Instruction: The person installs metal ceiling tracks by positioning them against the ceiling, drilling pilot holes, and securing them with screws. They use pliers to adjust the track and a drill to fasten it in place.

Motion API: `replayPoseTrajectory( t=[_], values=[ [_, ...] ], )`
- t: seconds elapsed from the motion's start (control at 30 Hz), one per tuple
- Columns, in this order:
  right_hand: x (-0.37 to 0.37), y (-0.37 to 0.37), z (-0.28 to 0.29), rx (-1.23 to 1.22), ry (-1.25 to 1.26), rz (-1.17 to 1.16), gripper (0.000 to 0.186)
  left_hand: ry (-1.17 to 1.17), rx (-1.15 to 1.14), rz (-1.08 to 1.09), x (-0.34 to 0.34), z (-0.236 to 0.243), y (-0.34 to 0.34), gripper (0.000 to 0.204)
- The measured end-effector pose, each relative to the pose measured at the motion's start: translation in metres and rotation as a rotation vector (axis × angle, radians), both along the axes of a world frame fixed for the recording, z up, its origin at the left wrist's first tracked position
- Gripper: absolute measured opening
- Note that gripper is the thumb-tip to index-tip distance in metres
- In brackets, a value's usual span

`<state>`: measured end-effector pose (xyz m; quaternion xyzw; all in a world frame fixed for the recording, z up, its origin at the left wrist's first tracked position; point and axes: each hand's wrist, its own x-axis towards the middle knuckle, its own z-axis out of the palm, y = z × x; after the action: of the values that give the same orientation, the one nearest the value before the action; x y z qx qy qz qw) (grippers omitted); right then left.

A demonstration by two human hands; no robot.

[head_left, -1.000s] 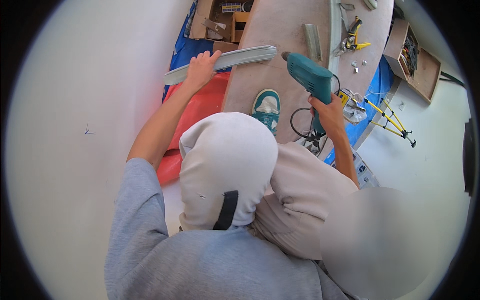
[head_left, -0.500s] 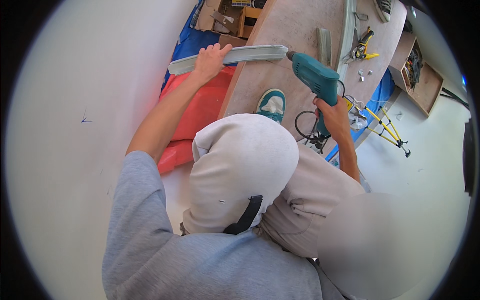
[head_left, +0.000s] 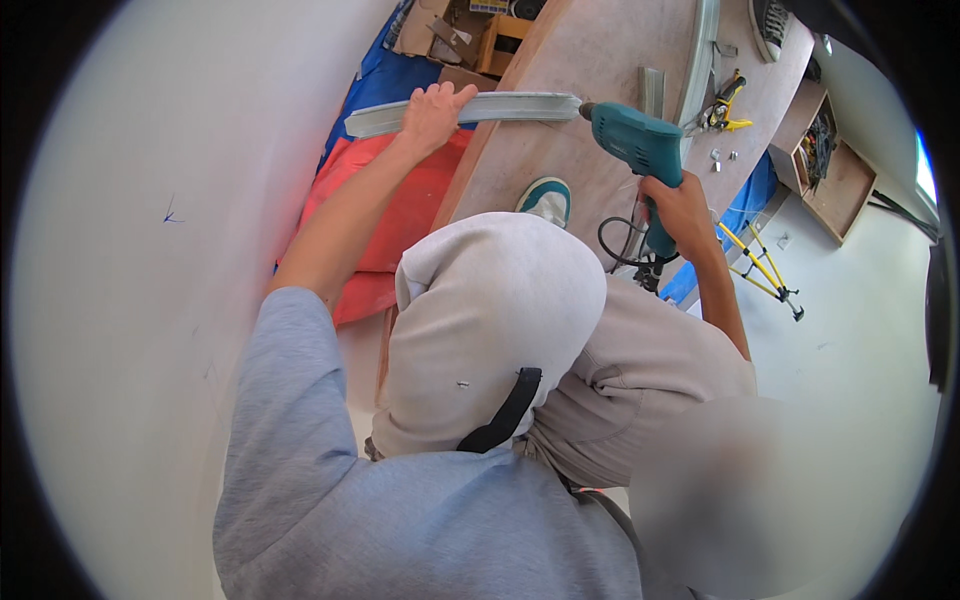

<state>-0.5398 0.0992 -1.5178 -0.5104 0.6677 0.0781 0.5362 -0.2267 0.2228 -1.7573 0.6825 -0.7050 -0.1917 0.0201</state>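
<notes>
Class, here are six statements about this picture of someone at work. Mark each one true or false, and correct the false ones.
1. The left hand grips a metal strip. True.
2. The right hand holds a teal drill. True.
3. The teal drill's nose points away from the metal strip. False: it points at the strip's right end.
4. Yellow-handled snips lie on the wooden board. True.
5. In the picture, the snips are left of the drill. False: they are to its right.
6. Both hands wear gloves. False: both are bare.
</notes>
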Motion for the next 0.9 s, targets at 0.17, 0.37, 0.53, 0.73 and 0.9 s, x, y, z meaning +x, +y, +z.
replayPoseTrajectory(
  t=[0.17,0.37,0.53,0.73,0.9],
  values=[
    [0.008,-0.01,0.006,0.025,0.026,0.04,0.019,0.013,-0.039,0.01,0.0,-0.002,0.002,0.059],
    [0.014,-0.005,0.003,-0.032,0.134,0.09,0.02,0.032,-0.023,0.016,-0.001,-0.005,0.002,0.057],
    [0.013,0.0,-0.002,-0.084,0.19,0.196,0.023,0.001,0.017,0.013,-0.002,-0.006,0.001,0.059],
    [0.013,-0.005,-0.006,-0.097,0.186,0.201,0.027,0.001,0.009,0.01,-0.001,-0.007,0.001,0.06],
    [0.015,-0.002,-0.002,-0.108,0.218,0.214,0.025,0.001,0.012,0.015,-0.001,-0.008,0.001,0.061]
  ],
)
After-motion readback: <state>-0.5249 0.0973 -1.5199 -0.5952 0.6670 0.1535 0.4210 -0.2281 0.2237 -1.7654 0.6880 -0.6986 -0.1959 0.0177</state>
